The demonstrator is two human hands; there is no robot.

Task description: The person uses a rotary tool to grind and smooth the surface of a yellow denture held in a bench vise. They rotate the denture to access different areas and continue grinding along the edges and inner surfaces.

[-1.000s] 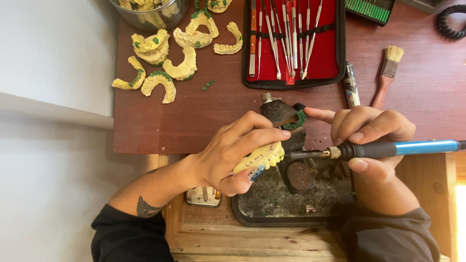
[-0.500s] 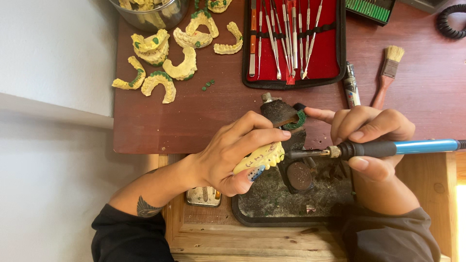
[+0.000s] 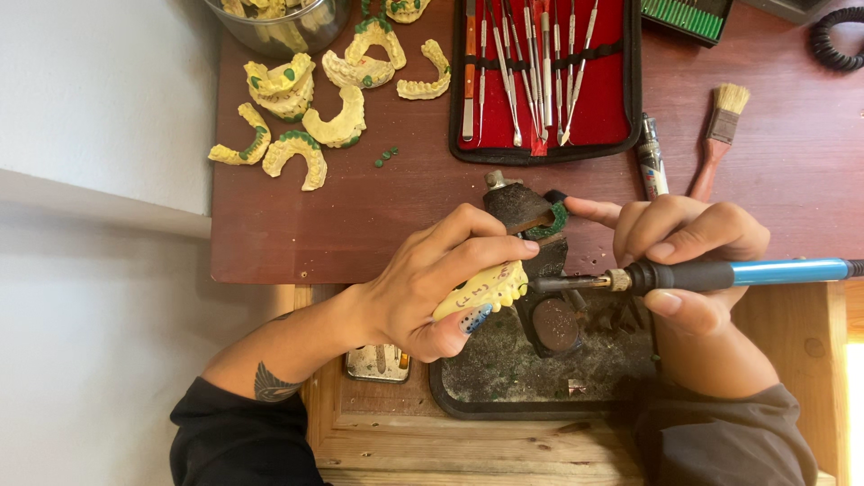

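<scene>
— Yellow dental cast: where is it held?

— It is gripped in the left hand, fingers curled closed over its top and the thumb pressed under it. It is kept above the near edge of the reddish-brown table, just over the dark tray that sits on the wooden ledge below.

— And what is held in the right hand?

— A blue-handled tool is pinched like a pen, with the fingers closed round its black grip. Its metal tip is laid against the right end of the cast. The index finger is stretched out towards a small dark stand with a green ring of wax on it.

— What else can be seen on the table?

— More yellow casts with green wax are scattered at the far left, beside a metal bowl. An open black case with a red lining is set at the far middle, filled with metal hand instruments. A paintbrush is laid to its right, well apart from both hands.

— Anything under the left wrist?

— A small metal tin is partly covered there.
</scene>
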